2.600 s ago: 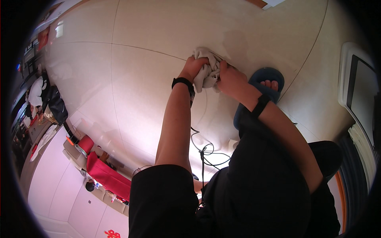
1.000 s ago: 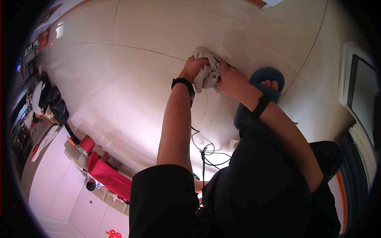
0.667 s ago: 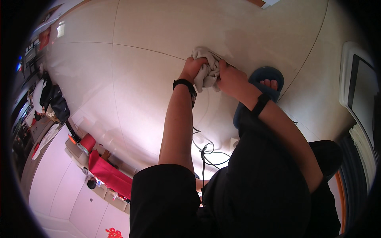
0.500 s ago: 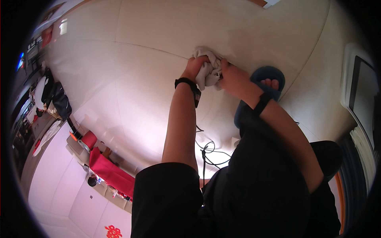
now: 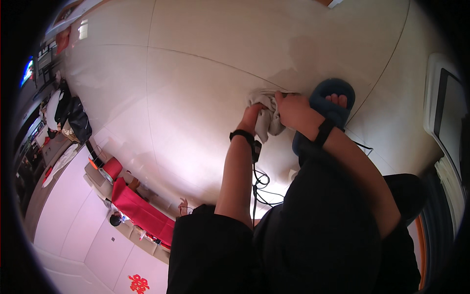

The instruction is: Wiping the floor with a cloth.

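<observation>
A crumpled grey-white cloth (image 5: 267, 123) lies bunched on the shiny beige tiled floor (image 5: 196, 93). My left hand (image 5: 251, 117) is closed on its left side, a black band round the wrist. From the right, my right hand (image 5: 296, 112) grips the cloth's other side, thumb side toward the left hand; it wears a black wristband too. Folds hide some of the fingertips. Just right of my right hand is a blue slipper (image 5: 320, 105) with a foot in it, toes showing.
Thin black cables (image 5: 261, 183) loop on the floor near my knees. At the right stands a white-framed panel (image 5: 433, 93) beside dark blue fabric (image 5: 438, 215). A red-covered table (image 5: 142, 210) is at the lower left, with a black bag (image 5: 78, 122) farther up.
Both hands have drawn the cloth closer to my body and slightly to the right. They keep their hold on it, and the cloth is bunched more narrowly.
</observation>
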`<state>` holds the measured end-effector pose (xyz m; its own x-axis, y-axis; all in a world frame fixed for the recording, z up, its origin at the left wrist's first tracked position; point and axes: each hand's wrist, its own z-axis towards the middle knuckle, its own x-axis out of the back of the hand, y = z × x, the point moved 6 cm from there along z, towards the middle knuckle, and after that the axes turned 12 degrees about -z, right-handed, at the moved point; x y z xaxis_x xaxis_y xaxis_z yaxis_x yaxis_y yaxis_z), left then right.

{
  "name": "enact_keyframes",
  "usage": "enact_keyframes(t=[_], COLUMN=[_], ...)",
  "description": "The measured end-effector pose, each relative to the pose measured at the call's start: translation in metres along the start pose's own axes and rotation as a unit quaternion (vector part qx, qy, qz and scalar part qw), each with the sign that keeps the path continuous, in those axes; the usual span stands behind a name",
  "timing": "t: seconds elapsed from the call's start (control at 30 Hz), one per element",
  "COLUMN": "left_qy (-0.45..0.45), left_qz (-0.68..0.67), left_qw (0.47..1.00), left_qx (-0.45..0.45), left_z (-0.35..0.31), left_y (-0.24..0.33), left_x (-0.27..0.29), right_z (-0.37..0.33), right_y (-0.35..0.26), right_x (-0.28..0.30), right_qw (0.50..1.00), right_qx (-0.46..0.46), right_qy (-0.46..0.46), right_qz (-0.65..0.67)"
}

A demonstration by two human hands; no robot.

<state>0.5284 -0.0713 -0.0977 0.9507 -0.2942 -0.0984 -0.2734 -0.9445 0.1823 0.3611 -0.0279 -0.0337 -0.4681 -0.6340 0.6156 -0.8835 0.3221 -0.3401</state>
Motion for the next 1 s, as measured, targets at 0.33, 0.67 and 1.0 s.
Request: enact_keyframes(t=[0.33, 0.67, 1.0], left_qy=[0.022, 0.160, 0.175], left_qz=[-0.053, 0.205, 0.440], left_qw=[0.994, 0.953, 0.858], left_qx=[-0.096, -0.158, -0.201], left_z=[-0.013, -0.018, 0.008], left_y=[-0.005, 0.024, 0.027], left_x=[-0.007, -0.037, -0.024], right_z=[-0.001, 0.002, 0.005], right_y=[-0.004, 0.000, -0.007], right_x=[-0.001, -0.006, -0.001], right_qw=[1.000, 0.999, 0.999], right_qx=[-0.006, -0.017, -0.013], right_qy=[0.001, 0.041, 0.026], right_qz=[0.008, 0.012, 0.015])
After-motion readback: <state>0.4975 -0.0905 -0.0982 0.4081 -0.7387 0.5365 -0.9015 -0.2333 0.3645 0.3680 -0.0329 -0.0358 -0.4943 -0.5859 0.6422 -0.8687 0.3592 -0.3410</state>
